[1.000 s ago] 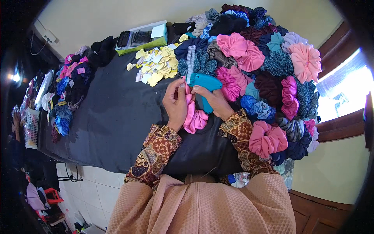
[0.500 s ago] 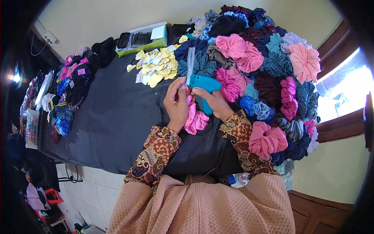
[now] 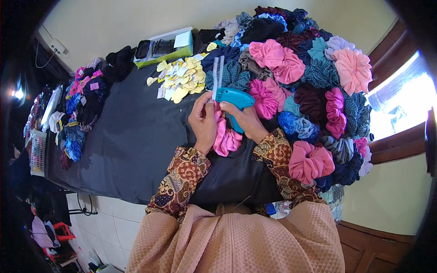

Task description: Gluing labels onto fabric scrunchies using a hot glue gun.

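Observation:
My right hand (image 3: 248, 121) is wrapped round a teal tagging gun (image 3: 235, 97) with its thumb on the near side. A strip of clear plastic fasteners (image 3: 218, 75) rises out of the gun. Close against the gun's left end, my left hand (image 3: 203, 123) is closed in a pinch on a pink scrunchie (image 3: 227, 140), which hangs below between both hands. The fingers and gun hide its upper part and the needle. I cannot make out whether a tag is also pinched there. Beyond my left hand lies a heap of yellow and white paper tags (image 3: 183, 81).
A large pile of scrunchies (image 3: 312, 107) covers the right side of the black-covered table (image 3: 141, 132). More fabric pieces (image 3: 84, 113) lie at the left. At the back stands a green and white box (image 3: 165, 48) with dark contents. A window (image 3: 400, 98) is at the right.
The whole view has shifted slightly. My hands keep their grip on the tagging gun and the pink scrunchie, with the gun a little further left.

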